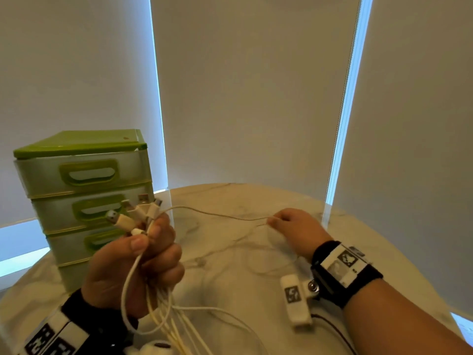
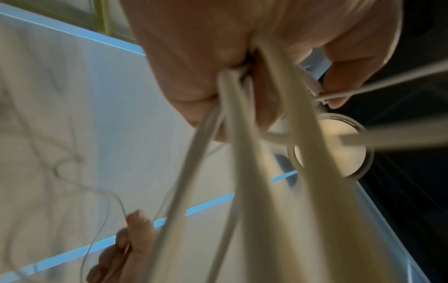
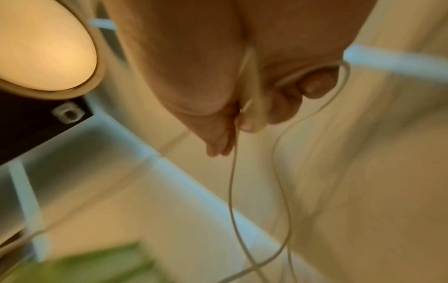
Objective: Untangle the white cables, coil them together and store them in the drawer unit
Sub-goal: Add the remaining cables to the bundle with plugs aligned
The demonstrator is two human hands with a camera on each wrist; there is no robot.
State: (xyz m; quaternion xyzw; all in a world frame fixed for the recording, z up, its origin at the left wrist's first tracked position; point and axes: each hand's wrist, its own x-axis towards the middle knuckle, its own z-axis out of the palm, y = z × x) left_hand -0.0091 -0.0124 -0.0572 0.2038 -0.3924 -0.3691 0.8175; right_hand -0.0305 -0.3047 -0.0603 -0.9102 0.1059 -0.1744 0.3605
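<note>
My left hand [image 1: 143, 254] grips a bundle of white cables [image 1: 163, 311] in a fist, raised above the table in front of the drawer unit. Several plug ends [image 1: 135, 213] stick up out of the fist, and the cable lengths [image 2: 261, 172] hang down below it. One thin white cable [image 1: 217, 213] runs from the fist to the right, where my right hand [image 1: 294, 224] pinches it over the table. In the right wrist view that thin cable [image 3: 232, 191] loops down from the curled fingers [image 3: 247, 122]. The green drawer unit [image 1: 84, 196] stands at the left with its drawers closed.
The round marble table [image 1: 256, 252] carries the drawer unit at its left edge. Grey roller blinds [image 1: 256, 85] hang close behind the table. A white camera module [image 1: 297, 301] hangs under my right wrist band.
</note>
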